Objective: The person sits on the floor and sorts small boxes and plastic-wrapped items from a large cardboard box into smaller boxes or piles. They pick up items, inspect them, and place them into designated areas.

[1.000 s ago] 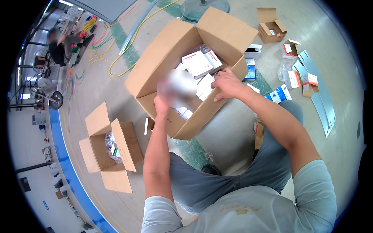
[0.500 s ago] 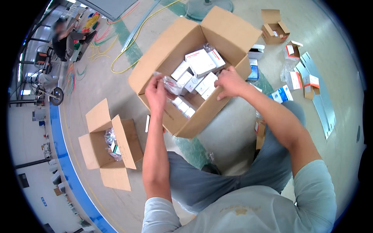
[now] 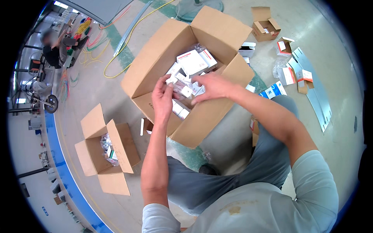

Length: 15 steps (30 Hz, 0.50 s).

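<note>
A large open cardboard carton stands in front of me with its flaps spread. Inside lie several small white boxes, the biggest one edged in red. My left hand is inside the carton's left part, its thumb and fingers closed on a clear plastic bag; what the bag holds is hard to make out. My right hand reaches over the near right wall, thumb and fingers apart, close above the small boxes beside the bag. More white boxes lie below my left hand.
A smaller open carton with plastic-wrapped things stands at left. Opened small boxes and a grey metal strip lie at right. Yellow hose runs across the floor at upper left, where another person sits.
My right hand has left the carton's right wall and moved left over the boxes. My left hand has moved inward with the plastic bag. The whole view has shifted slightly.
</note>
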Each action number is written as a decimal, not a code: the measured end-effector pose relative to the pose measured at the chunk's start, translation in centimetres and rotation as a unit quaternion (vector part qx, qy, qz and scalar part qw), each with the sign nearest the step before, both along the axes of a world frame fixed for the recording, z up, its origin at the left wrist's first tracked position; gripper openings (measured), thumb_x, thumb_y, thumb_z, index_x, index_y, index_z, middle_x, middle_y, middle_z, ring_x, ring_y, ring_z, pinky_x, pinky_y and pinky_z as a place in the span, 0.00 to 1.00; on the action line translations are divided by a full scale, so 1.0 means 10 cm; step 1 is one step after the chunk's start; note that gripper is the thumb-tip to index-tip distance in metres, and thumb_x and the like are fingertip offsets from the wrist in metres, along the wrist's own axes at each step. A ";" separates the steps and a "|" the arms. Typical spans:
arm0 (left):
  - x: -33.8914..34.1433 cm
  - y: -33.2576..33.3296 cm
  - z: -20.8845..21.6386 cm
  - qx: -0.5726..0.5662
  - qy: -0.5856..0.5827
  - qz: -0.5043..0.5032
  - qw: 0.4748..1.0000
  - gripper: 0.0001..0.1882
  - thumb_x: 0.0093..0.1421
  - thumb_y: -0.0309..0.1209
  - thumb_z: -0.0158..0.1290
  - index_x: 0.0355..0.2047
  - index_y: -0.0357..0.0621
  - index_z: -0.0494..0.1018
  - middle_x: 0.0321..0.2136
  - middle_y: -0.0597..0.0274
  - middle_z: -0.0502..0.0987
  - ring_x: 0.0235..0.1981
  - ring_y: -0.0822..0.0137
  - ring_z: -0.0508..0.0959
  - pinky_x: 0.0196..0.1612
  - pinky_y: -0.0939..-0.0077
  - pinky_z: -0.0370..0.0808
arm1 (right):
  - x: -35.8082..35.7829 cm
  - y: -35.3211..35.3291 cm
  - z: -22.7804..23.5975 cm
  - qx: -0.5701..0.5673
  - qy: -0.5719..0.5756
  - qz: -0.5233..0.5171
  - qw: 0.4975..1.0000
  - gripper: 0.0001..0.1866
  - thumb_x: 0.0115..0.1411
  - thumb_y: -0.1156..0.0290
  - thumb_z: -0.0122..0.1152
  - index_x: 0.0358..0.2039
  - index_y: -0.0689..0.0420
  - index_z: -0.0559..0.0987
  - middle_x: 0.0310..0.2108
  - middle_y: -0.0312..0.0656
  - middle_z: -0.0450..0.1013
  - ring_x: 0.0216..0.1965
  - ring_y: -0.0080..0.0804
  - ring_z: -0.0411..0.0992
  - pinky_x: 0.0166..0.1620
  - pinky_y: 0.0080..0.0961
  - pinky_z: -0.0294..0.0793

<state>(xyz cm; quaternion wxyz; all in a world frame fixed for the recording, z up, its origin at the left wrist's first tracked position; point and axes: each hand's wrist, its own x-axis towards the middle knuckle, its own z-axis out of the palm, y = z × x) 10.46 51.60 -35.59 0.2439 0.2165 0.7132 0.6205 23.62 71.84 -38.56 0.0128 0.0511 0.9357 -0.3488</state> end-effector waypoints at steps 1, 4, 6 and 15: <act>0.07 0.03 -0.02 0.007 -0.016 -0.004 1.000 0.17 0.72 0.24 0.50 0.59 0.37 0.74 0.27 0.68 0.76 0.25 0.76 0.76 0.31 0.78 0.78 | -0.02 -0.10 0.03 -0.028 0.013 0.004 1.000 0.43 0.50 0.35 0.73 0.56 0.56 0.78 0.42 0.50 0.82 0.43 0.55 0.80 0.51 0.46 0.76; 0.10 0.04 -0.10 -0.012 -0.025 -0.015 1.000 0.18 0.72 0.23 0.50 0.61 0.36 0.73 0.27 0.67 0.75 0.25 0.75 0.77 0.33 0.77 0.79 | -0.08 -0.21 0.05 -0.028 0.025 -0.003 0.999 0.23 0.59 0.53 0.70 0.43 0.60 0.81 0.37 0.53 0.81 0.40 0.57 0.79 0.45 0.49 0.76; 0.07 0.00 -0.09 -0.039 -0.041 -0.034 0.998 0.18 0.73 0.24 0.49 0.61 0.36 0.73 0.29 0.66 0.76 0.27 0.74 0.79 0.35 0.76 0.80 | -0.12 -0.20 0.01 -0.053 0.039 -0.025 0.998 0.13 0.62 0.63 0.66 0.35 0.61 0.82 0.34 0.55 0.79 0.39 0.58 0.78 0.43 0.50 0.75; -0.26 -0.29 -0.06 -0.253 -0.043 -0.161 0.953 0.17 0.69 0.30 0.54 0.55 0.36 0.78 0.38 0.58 0.84 0.42 0.68 0.85 0.49 0.70 0.79 | -0.18 -0.36 0.02 -0.152 0.168 0.014 0.974 0.10 0.63 0.67 0.64 0.37 0.61 0.77 0.35 0.53 0.77 0.39 0.60 0.76 0.42 0.48 0.75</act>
